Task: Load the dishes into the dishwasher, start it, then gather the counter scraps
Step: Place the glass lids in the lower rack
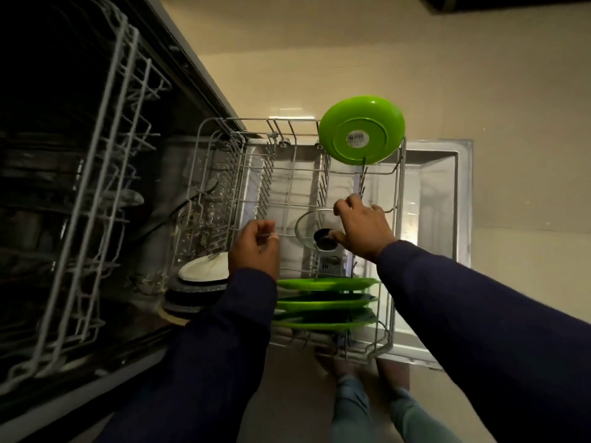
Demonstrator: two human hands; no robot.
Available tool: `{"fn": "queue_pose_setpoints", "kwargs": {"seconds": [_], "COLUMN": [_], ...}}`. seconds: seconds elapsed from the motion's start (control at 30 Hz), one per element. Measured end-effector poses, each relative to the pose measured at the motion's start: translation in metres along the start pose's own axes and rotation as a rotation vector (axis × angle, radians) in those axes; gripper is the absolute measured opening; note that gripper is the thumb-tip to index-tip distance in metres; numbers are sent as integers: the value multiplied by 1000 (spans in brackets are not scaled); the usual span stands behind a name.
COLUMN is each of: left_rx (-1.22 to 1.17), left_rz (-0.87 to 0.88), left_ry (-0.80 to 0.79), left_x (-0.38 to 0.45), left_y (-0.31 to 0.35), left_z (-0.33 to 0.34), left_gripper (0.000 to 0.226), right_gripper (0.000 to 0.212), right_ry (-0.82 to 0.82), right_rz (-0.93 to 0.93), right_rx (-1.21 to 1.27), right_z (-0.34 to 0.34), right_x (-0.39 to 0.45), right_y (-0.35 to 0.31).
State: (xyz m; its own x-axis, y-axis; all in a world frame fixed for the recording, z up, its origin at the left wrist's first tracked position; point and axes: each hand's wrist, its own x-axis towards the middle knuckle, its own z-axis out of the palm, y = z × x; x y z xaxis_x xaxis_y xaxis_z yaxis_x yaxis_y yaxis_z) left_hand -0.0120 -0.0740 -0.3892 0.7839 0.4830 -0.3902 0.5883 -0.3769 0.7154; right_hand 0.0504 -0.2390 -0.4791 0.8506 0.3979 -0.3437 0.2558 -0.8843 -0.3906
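Glass lid (308, 227) is over the pulled-out lower rack (398, 199), right hand (363, 231) gripping its rim and knob. Left hand (256, 247) curled, empty as far as visible. Green plates (326, 303) racked, one more (361, 134) at far end. Loading partway; start and scraps pending. Counter out of view, upper rack (105, 129) blurred.

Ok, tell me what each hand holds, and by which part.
Right hand has its grip on the glass lid at its rim, thumb by the black knob. Left hand: curled, nothing visibly held.
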Motion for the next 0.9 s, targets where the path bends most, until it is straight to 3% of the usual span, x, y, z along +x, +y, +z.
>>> {"fn": "queue_pose_setpoints", "kwargs": {"seconds": [0.13,0.3,0.43,0.57,0.7,0.9], "left_rx": [19,-45,-150,-177,-176,-182], "left_rz": [48,106,165,244,251,54], "left_ry": [52,186,306,503,734,1064], "left_x": [-31,-104,-178,-250,-324,-472], "left_y": [44,113,158,173,143,40], "left_z": [-25,-83,-143,-225,-329,-472], "left_gripper": [22,26,25,22,21,22], "right_gripper": [41,28,13,11,12,15], "right_ry": [60,186,271,366,334,207], "right_rz": [63,-31,-215,-411,-663,-949], "right_rx": [118,309,400,533,656,670], "right_z": [-53,-124,-181,-227,-253,-226], "right_x": [-33,-94,-144,-187,-243,-347], "right_y": [-16,-68,-138,-238,-364,-528]}}
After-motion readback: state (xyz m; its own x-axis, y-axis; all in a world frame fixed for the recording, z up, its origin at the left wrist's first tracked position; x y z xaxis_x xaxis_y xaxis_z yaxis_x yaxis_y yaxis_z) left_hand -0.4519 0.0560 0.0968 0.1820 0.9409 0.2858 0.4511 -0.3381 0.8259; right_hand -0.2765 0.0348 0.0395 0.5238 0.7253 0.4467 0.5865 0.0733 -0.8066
